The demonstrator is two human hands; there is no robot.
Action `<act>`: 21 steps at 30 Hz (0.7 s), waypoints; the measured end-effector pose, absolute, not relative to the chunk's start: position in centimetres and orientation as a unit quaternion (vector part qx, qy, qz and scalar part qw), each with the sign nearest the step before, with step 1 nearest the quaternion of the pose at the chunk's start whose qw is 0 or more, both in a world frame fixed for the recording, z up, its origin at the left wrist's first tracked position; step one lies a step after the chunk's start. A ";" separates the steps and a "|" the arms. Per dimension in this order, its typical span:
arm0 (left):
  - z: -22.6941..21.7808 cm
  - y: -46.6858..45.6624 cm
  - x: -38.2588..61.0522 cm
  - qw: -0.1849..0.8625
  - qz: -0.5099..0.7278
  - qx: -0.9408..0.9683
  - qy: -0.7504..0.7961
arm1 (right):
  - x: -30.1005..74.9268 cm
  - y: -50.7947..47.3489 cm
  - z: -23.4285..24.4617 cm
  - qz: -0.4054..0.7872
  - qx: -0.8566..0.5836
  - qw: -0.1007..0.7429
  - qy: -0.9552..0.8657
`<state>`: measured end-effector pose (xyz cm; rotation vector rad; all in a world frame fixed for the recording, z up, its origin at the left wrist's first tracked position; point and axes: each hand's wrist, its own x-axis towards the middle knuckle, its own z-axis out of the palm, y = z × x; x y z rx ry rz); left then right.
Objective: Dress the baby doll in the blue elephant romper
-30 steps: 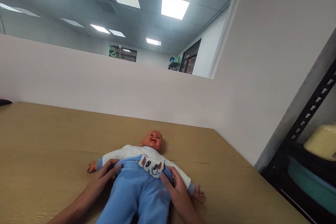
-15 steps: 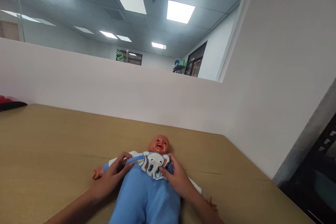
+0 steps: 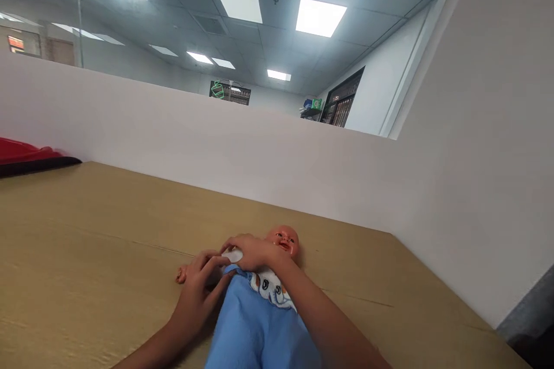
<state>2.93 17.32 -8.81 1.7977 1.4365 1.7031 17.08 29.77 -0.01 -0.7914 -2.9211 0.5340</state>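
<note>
A baby doll (image 3: pixel 283 237) lies on its back on the table, dressed in a white top (image 3: pixel 234 255) and blue overalls (image 3: pixel 259 323). The bib (image 3: pixel 272 288) carries a white cartoon animal face. My left hand (image 3: pixel 205 279) is closed at the doll's side on the left of the view, thumb and fingers around the edge of the overalls by the strap. Reaching across the chest, my right hand (image 3: pixel 253 252) has its fingers curled over the white top at the shoulder. Its fingertips and the strap end are partly hidden. One doll hand (image 3: pixel 182 274) shows beside my left hand.
The wooden table (image 3: pixel 108 230) meets a low white wall (image 3: pixel 216 150) at the back. A red item with a dark edge (image 3: pixel 34 155) lies at the far left. Glass above the wall shows another room. A dark object (image 3: pixel 532 323) stands beyond the table at lower right.
My right hand has left the bib's right side and crossed over the chest to the shoulder near my left hand. The bib is now partly covered. The view has turned slightly left.
</note>
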 end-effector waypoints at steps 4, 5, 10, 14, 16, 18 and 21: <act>-9.3 17.7 2.3 0.107 0.584 0.625 0.507 | 13.9 31.4 -1.9 0.162 -0.197 -0.041 -0.966; -9.4 17.7 2.2 0.098 0.582 0.625 0.511 | 13.7 31.3 -2.0 0.151 -0.193 -0.039 -0.969; -9.8 17.7 2.2 0.031 0.579 0.619 0.530 | 15.4 30.0 0.2 0.095 -0.216 0.035 -0.971; -10.1 17.7 2.2 0.024 0.573 0.624 0.531 | 17.9 30.0 2.5 0.084 -0.248 0.089 -0.961; -10.1 17.8 2.2 0.036 0.576 0.618 0.534 | 18.9 30.2 2.9 0.102 -0.242 0.094 -0.960; -9.9 17.9 2.2 0.059 0.587 0.611 0.529 | 19.7 30.3 2.7 0.133 -0.229 0.100 -0.959; -9.6 17.9 2.4 0.128 0.604 0.604 0.504 | 20.7 30.3 2.0 0.181 -0.219 0.140 -0.948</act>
